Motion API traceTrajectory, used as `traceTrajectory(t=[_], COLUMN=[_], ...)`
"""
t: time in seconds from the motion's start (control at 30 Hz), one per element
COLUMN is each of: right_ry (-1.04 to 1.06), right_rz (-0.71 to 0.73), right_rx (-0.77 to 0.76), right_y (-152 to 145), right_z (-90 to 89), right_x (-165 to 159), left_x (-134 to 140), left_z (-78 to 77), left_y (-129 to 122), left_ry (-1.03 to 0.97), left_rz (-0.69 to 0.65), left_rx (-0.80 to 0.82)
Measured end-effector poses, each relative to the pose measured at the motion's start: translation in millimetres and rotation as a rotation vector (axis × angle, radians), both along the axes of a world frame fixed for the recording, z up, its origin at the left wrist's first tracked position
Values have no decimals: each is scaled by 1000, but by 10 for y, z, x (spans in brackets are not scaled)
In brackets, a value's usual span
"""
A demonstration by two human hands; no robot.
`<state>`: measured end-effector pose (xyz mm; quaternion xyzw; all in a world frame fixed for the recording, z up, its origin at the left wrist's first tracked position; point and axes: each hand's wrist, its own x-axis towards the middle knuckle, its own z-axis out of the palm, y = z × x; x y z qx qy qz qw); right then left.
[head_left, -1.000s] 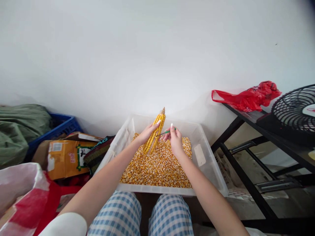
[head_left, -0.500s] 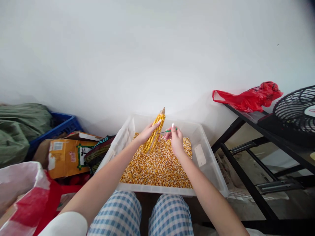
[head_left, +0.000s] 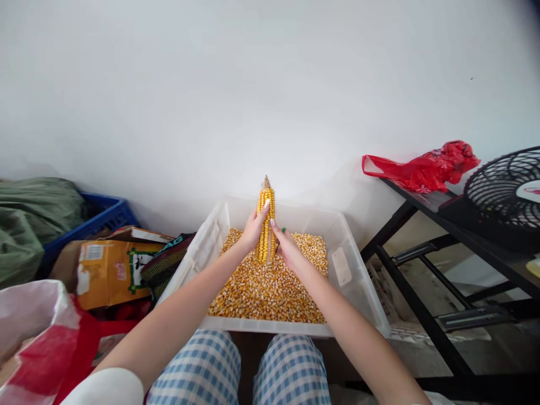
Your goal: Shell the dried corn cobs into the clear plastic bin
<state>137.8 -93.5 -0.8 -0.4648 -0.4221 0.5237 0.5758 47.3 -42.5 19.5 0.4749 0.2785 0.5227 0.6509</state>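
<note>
An ear of corn (head_left: 265, 225) stands nearly upright over the bin, its dry tip at the top and a bare strip low on its right side. My left hand (head_left: 253, 228) is closed around the ear from the left, thumb along the kernels. On the other side my right hand (head_left: 287, 246) presses against the cob, thumb on its kernels. A screwdriver (head_left: 283, 230) is in that hand; only a bit of its green handle shows, and its thin metal shaft is mostly hidden. Below both hands, loose corn kernels (head_left: 265, 298) cover the floor of a translucent plastic bin (head_left: 358, 287).
A black metal stand (head_left: 415, 281) on the right carries a red plastic bag (head_left: 426, 169) and a black fan (head_left: 506, 191). Left of the bin are a yellow cardboard box (head_left: 113, 267), a blue crate (head_left: 107, 216) and a red-and-white bag (head_left: 46, 349). A white wall rises behind.
The ear has turned from a rightward lean to nearly upright and shifted slightly left. My right hand has moved left and down, from beside the ear to against it.
</note>
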Motion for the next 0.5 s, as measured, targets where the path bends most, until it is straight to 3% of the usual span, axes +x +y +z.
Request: traceTrajectory(t=[0.2,0.5], right_ry=[144,67], right_rz=[-13,-27], right_rx=[142,153], right_y=[-22,-23], right_z=[36,-47], right_x=[-110,-82], left_x=[53,-47], left_z=[11,72], left_y=[-68,7], left_ry=[-68,-95], left_rz=[98,-90], left_rx=[26,-178])
